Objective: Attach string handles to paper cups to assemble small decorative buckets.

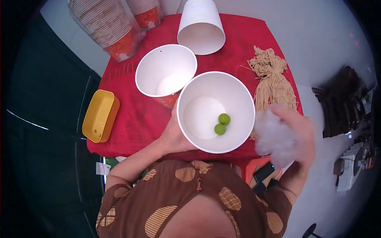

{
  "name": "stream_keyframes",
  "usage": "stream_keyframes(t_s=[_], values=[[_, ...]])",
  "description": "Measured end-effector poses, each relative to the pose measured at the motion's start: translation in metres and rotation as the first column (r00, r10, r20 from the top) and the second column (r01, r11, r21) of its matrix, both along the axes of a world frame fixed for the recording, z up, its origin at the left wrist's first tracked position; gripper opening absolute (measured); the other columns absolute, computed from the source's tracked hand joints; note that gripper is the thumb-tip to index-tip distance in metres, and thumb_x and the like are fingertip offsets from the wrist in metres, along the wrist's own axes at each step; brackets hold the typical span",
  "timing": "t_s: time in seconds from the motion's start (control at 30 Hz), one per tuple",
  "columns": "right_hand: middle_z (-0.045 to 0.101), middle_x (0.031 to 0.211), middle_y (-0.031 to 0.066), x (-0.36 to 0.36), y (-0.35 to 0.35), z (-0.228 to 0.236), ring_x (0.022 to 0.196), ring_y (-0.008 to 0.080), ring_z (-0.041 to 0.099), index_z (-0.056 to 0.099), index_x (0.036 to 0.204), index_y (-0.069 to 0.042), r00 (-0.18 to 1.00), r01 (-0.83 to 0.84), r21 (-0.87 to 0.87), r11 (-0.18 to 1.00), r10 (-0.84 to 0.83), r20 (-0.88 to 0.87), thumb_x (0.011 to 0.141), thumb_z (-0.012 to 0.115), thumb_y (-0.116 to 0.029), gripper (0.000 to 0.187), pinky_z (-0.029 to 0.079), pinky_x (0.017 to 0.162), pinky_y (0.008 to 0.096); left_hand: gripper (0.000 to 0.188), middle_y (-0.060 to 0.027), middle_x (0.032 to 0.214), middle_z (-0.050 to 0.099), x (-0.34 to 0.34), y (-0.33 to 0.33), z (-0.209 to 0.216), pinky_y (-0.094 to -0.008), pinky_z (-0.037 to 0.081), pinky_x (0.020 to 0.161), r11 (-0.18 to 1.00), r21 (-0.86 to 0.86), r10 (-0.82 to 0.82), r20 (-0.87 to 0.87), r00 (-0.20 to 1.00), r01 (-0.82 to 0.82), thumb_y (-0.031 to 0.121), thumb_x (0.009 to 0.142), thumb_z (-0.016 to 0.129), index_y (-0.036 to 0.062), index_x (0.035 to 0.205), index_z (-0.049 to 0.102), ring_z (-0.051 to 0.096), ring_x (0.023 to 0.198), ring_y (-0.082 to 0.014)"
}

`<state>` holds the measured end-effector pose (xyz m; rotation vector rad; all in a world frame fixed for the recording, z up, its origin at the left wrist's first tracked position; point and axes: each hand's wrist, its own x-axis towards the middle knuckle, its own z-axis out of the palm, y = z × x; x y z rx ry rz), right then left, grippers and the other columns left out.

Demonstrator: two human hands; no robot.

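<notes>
White paper bucket (216, 85), round and smooth — the left hand (176, 137) grips its eight o'clock side, and its mouth faces up. Two green balls (224, 118) touch inside, near five o'clock. From the blurry right hand (301, 133), clamped on crinkly see-through plastic (274, 137), the bucket is toward nine o'clock. Stringy tan yarn (274, 89) lies at the bucket's two o'clock on the red cloth tabletop (242, 35).

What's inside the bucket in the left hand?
Inside the bucket, two small green balls lie together, right of centre. The patches directly beneath them are covered.
</notes>
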<state>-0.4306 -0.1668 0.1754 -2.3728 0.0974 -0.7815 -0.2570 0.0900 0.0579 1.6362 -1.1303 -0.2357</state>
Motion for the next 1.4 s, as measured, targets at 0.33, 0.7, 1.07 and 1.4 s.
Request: stream_keyframes(t_s=[0.33, 0.7, 1.07, 1.4], values=[[0.06, 0.083, 0.0097, 0.026, 0.002, -0.028, 0.068, 0.0276, 0.065, 0.064, 0.091, -0.009, 0.919, -0.371, -0.254, 0.893, 0.314, -0.238, 0.068, 0.071, -0.012, 0.024, 0.051, 0.057, 0.0359, 0.088, -0.0227, 0.137, 0.042, -0.007, 0.026, 0.071, -0.0441, 0.037, 0.108, 0.948, 0.291, 0.051, 0.257, 0.965, -0.127, 0.012, 0.07, 0.08, -0.0016, 0.143, 0.031, 0.045, 0.128, -0.037], [0.062, 0.08, 0.0103, 0.015, 0.015, -0.043, 0.063, 0.0276, 0.062, 0.065, 0.094, -0.003, 0.906, -0.417, -0.214, 0.883, 0.386, -0.173, 0.074, 0.068, -0.004, 0.02, 0.047, 0.05, 0.0342, 0.014, -0.0127, 0.096, 0.059, -0.023, 0.005, 0.162, -0.0353, 0.051, 0.069, 0.877, 0.48, -0.24, 0.378, 0.894, 0.032, 0.003, 0.08, 0.07, 0.0023, 0.091, 0.061, 0.063, 0.084, -0.0264], [0.046, 0.069, 0.0055, 0.021, 0.026, -0.047, 0.053, 0.0193, 0.054, 0.06, 0.087, -0.006, 0.913, -0.366, -0.447, 0.816, 0.407, -0.005, 0.064, 0.067, -0.007, 0.023, 0.042, 0.042, 0.0322, 0.01, -0.0234, 0.082, 0.067, -0.01, -0.061, 0.106, -0.0454, 0.054, 0.069, 0.591, 0.804, -0.408, 0.37, 0.835, -0.067, 0.005, 0.071, 0.063, -0.0044, 0.071, 0.067, 0.067, 0.078, -0.0395], [0.046, 0.069, 0.0053, 0.021, 0.028, -0.047, 0.053, 0.0188, 0.054, 0.059, 0.086, -0.006, 0.912, -0.372, -0.452, 0.811, 0.411, -0.012, 0.065, 0.066, -0.008, 0.022, 0.042, 0.043, 0.0318, 0.015, -0.0206, 0.08, 0.069, -0.005, -0.077, 0.111, -0.0446, 0.055, 0.074, 0.341, 0.939, -0.52, 0.227, 0.824, -0.043, 0.01, 0.072, 0.064, -0.002, 0.08, 0.069, 0.069, 0.079, -0.035]])
